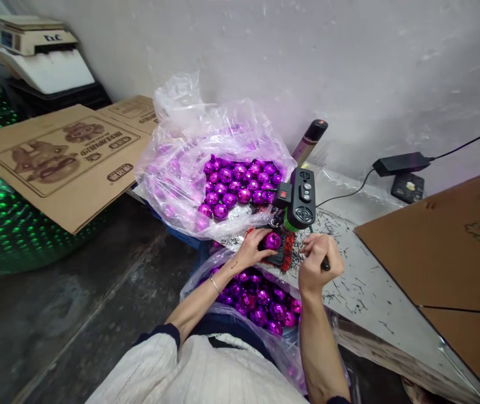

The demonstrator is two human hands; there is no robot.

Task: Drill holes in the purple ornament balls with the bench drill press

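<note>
Left hand (253,247) curls round purple ball (272,241), seated on red pad (289,247) beneath black machine (301,197). Ball round; axis indiscernible. Right hand (318,261) fisted on dark handle (326,264), its end pointing right.

The person wears a white ribbed sweater (189,373) with dark cuffs (159,335) and a thin bracelet (215,284) by the left hand (251,251).
</note>
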